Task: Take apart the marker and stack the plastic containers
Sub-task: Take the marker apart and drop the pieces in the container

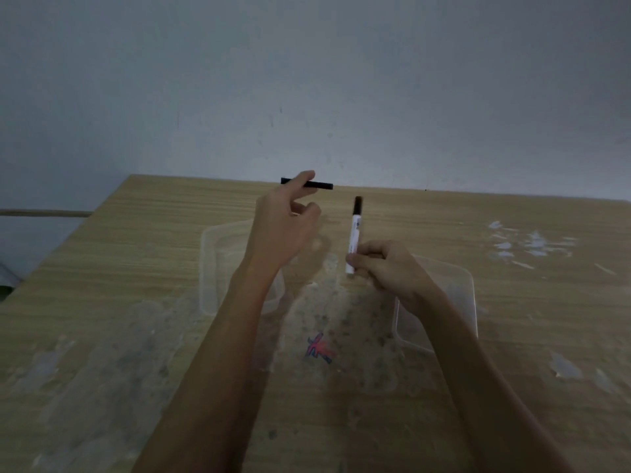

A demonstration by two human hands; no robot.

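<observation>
My left hand (pixel 283 227) is raised over the table and pinches a thin black marker part (pixel 322 185) that lies level between its fingertips. My right hand (pixel 386 268) grips the lower end of the white marker body (pixel 354 237), which stands nearly upright with its dark cap end on top. The two marker pieces are apart. A clear plastic container (pixel 213 268) sits on the table under my left forearm. A second clear plastic container (pixel 457 295) lies under my right hand and wrist. The containers stand side by side, not stacked.
The wooden table (pixel 136 250) has pale worn patches and a small red and blue scribble (pixel 319 349) near the middle. A grey wall rises right behind the table's far edge. The table's left edge runs diagonally at the left.
</observation>
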